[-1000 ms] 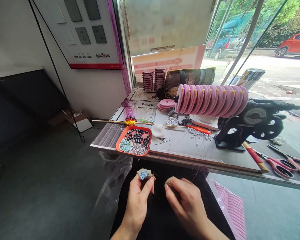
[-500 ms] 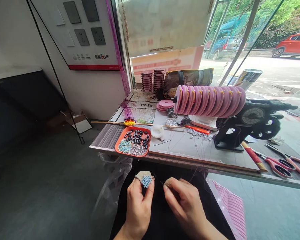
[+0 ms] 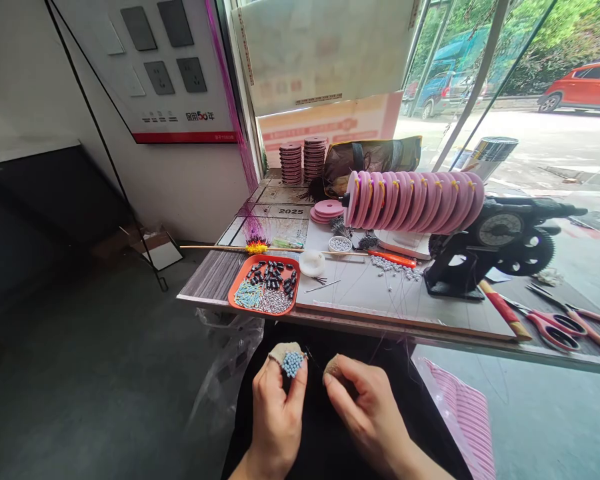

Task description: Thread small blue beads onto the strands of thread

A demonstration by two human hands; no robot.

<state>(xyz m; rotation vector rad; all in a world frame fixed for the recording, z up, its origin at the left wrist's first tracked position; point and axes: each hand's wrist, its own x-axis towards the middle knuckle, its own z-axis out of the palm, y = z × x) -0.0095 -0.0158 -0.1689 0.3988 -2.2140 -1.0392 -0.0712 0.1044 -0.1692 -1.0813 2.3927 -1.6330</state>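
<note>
Above my lap, my left hand (image 3: 279,407) pinches a small cluster of blue-grey beads (image 3: 293,364) between thumb and forefinger. Beige tape (image 3: 283,351) covers that forefinger's tip. A short dark tip sticks out beside the beads, too fine to identify. My right hand (image 3: 363,400) is a little to the right, its thumb and taped forefinger pressed together. A thin thread (image 3: 314,360) runs faintly from the bead cluster towards these fingertips; its end between them is hidden.
On the table ahead, an orange tray (image 3: 231,295) holds black, turquoise and silvery pieces. A black winder (image 3: 463,267) carries a row of pink spools (image 3: 415,200). Scissors (image 3: 555,330) lie at the right edge. A thin rod (image 3: 215,247) overhangs the table's left side.
The view has shifted slightly, so the table appears a little further left. Both hands keep their grips, and the right hand sits marginally closer to the left.
</note>
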